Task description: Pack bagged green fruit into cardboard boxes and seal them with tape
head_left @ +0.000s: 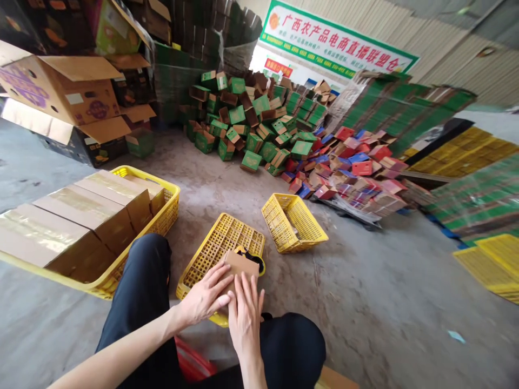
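A small brown cardboard box (240, 263) rests on an upturned yellow plastic crate (221, 237) between my knees. My left hand (208, 292) lies on the left part of the box with its fingers stretched out. Flat on the near part of the box is my right hand (246, 310), fingers extended forward. Both hands press the top face and cover much of it. Just behind the box, a black and yellow tape dispenser (254, 260) is partly hidden by it.
A long yellow basket (172, 200) with several taped cartons (83, 208) stands at my left. An upright yellow crate (294, 221) sits ahead. Beyond are piles of green boxes (251, 161) and red and blue boxes (360, 168). Large open cartons (77, 92) are stacked at the far left.
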Motion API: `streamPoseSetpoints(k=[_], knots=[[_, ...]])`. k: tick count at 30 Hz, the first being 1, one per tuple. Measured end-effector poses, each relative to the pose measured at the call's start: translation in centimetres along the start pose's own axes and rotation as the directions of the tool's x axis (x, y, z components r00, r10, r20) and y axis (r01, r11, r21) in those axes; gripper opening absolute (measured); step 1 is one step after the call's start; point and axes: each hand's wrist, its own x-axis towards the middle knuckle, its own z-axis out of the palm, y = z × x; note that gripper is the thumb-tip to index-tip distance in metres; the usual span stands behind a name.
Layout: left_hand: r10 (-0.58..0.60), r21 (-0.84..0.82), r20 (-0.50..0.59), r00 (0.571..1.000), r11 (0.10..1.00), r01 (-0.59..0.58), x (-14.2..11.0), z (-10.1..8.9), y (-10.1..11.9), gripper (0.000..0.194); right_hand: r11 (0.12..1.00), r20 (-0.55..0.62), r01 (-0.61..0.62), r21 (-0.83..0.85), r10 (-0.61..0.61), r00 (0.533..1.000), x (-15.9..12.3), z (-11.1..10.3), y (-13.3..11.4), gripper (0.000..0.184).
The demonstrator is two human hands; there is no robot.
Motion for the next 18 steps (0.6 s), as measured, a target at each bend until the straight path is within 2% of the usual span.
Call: streamPoseSetpoints(k=[4,7,10,15,18], knots=[[0.143,0.06,0.018,0.99,0.988,-0.144,2.5,-1.4,-0.2,0.048,0.998,0.028,0.007,0.057,-0.009,1.0,2.2,-0.1,0.6,0.057],[0.175,0.08,0.038,0.984,0.981,-0.177,3.7,-2.1,-0.2,0.042,0.993,-0.002,-0.027,0.116,0.028,1.0,3.6,0.0,1.5,0.062],[0.129,0.121,0.017,0.991,0.984,-0.13,3.7,-1.8,-0.5,0.041,0.976,-0.017,-0.091,0.197,0.097,0.995,3.8,0.3,2.9,0.07],[-0.003,0.222,-0.076,0.997,0.975,0.02,2.7,-0.4,-1.0,0.05,0.898,-0.02,-0.265,0.352,0.29,0.957,2.0,0.6,4.8,0.076],[0.023,0.258,-0.053,0.998,0.966,-0.009,2.8,0.2,-0.4,0.06,0.889,0.019,-0.262,0.376,0.275,0.961,1.2,0.5,4.4,0.077]])
